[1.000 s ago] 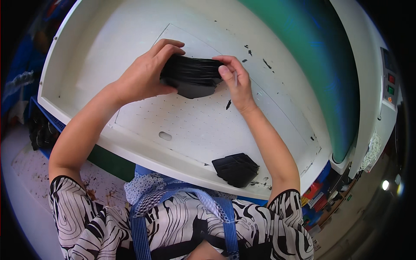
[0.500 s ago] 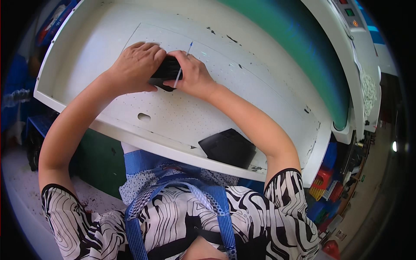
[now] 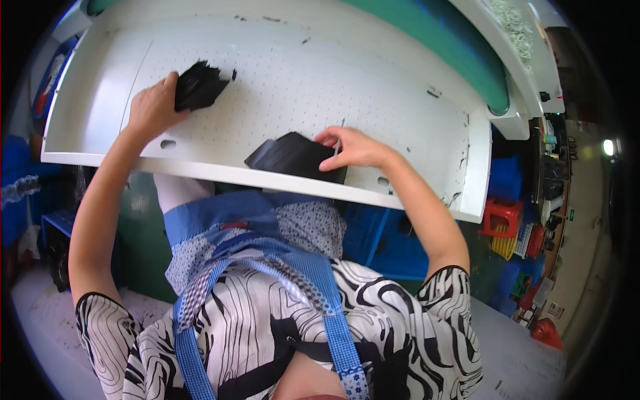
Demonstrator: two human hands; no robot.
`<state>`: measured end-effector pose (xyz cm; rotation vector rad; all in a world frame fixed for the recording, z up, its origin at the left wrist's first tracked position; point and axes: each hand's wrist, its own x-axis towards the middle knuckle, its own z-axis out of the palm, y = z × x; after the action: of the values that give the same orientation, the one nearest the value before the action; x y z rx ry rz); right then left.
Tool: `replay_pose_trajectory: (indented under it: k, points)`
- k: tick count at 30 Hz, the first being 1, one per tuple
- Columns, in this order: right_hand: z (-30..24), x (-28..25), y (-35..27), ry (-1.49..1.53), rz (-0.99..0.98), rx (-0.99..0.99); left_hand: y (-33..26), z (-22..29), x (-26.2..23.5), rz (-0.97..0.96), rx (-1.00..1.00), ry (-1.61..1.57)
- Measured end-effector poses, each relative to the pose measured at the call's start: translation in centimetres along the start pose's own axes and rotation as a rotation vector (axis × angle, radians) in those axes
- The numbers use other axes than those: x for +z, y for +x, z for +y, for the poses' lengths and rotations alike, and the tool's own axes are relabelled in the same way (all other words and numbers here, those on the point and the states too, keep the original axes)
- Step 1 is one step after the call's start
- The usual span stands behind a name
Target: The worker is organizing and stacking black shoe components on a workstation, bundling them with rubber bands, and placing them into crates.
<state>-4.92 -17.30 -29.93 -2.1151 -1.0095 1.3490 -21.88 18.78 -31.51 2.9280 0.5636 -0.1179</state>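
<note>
One camera on the person's head, looking straight down, close above the white table point(image 3: 280, 87) at the top of the frame, apron and arms below

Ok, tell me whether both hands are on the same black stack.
No: the left hand holds one black stack, the right hand another.

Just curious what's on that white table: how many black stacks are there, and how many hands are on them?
Black stacks: 2 (one under the left hand at, one under the right hand at)
Hands: 2
Total: 4
</note>
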Motion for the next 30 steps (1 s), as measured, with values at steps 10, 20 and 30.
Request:
replay_pose_trajectory:
  k: [10,20,30]
  points:
    - [-3.9,3.0,2.9,-0.150,-0.005,-0.050,-1.1,-0.5,-1.1,0.043,-0.045,-0.052]
    - [-4.4,0.8,0.6,-0.326,0.604,-0.202,-0.6,5.7,-2.9,0.112,-0.172,-0.290]
    - [-3.6,-4.4,2.9,-0.624,0.697,-0.044,8.3,11.5,-4.5,0.039,-0.273,-0.239]
